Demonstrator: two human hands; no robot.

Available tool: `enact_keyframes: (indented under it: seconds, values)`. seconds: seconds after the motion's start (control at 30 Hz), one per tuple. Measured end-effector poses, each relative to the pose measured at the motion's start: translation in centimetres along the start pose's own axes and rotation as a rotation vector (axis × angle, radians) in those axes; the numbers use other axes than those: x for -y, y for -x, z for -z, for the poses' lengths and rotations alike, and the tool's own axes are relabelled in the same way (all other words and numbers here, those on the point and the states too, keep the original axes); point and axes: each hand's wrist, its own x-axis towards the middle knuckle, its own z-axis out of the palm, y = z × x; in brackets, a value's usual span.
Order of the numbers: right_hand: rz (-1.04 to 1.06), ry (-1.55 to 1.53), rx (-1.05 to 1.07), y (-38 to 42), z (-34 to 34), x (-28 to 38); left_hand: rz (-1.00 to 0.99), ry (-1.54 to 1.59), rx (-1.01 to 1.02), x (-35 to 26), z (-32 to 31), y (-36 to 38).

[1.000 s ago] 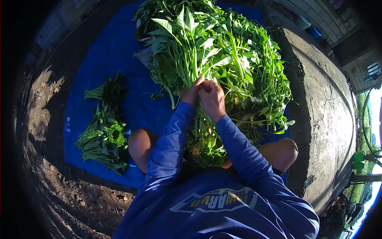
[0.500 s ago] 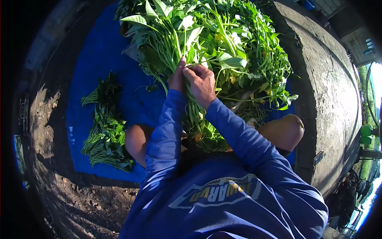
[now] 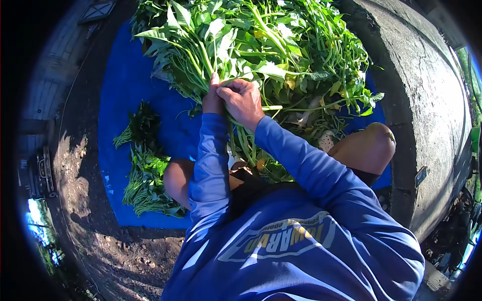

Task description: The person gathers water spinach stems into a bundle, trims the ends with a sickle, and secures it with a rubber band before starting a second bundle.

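Observation:
My left hand (image 3: 213,99) is closed around a bunch of long-stemmed leafy greens (image 3: 203,60) that look like water spinach. Its thumb points up along the stems, and the leaves fan out above it. Pressed close beside it, my right hand (image 3: 245,104) pinches at the same stems with thumb and fingers together. Lower stem ends (image 3: 243,143) hang below both hands, between my forearms. A large heap of loose greens (image 3: 301,45) lies just beyond and to the right, with some yellowed leaves in it.
Under everything is a blue tarp (image 3: 118,90). Tied-looking bundles of greens (image 3: 145,185) rest on its left side by my knee (image 3: 176,181). A concrete slab (image 3: 427,100) runs along the right. Dirt ground (image 3: 135,251) borders the tarp at front left.
The view has shifted, so the scene sits somewhat differently in the frame. Both hands keep their hold on the bunch, with little visible change in grip.

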Motion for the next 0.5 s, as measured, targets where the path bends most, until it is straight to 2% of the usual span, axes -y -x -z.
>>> enact_keyframes:
  seconds: [0.1,0.13,0.23,0.27,0.37,0.4,0.47,0.5]
  values:
    - [-0.005,0.011,0.000,0.1,0.1,0.7,0.046,0.146,0.106,-0.2,0.1,0.4]
    - [-0.009,0.073,-0.005,0.3,0.2,1.8,0.068,0.280,0.167,-2.3,-3.5,3.3]
    - [-0.101,-0.025,0.028,0.7,0.3,2.7,0.040,0.140,0.109,-3.5,-4.1,3.7]
    - [0.044,-0.117,0.015,0.5,-0.4,1.2,0.074,0.285,0.345,-1.9,-1.2,1.1]
    - [0.280,0.387,-0.031,1.4,0.1,1.6,0.010,0.086,0.159,-1.8,-1.0,1.3]
    - [0.586,0.409,-0.113,1.3,0.0,2.1,-0.200,-0.211,0.186,-1.7,-0.2,1.7]
    - [0.491,0.508,-0.005,2.5,0.5,2.9,-0.347,-0.339,0.079,-1.3,0.4,1.3]
    - [0.443,0.557,0.048,3.5,0.8,4.3,-0.347,-0.323,0.043,-1.8,-0.1,1.2]
